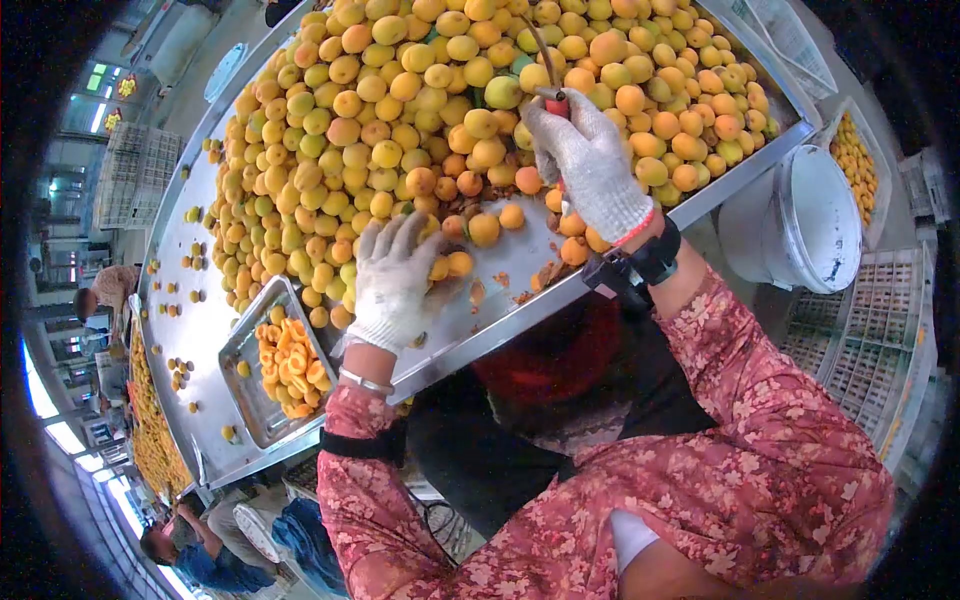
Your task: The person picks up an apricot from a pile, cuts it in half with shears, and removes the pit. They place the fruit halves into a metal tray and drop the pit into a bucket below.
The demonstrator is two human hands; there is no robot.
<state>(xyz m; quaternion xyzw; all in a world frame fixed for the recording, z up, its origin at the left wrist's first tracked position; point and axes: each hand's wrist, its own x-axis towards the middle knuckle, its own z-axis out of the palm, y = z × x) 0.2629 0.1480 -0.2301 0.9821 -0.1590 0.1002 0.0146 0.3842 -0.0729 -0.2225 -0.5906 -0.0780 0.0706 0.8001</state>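
Observation:
A big heap of yellow-orange apricots covers much of the metal table. My left hand, in a white glove, lies over fruit at the heap's lower edge with its fingers spread; its palm is hidden. My right hand, gloved too, is closed around a tool with a red handle and a thin curved metal end that reaches up over the heap. Brown scraps lie near the table's front edge. To the left of my left hand, a metal tray holds halved apricots.
A white bucket stands beyond the table's right edge, near plastic crates and a crate of apricots. Loose apricots lie on the table's left part. One person sits at lower left; another is farther up the left side.

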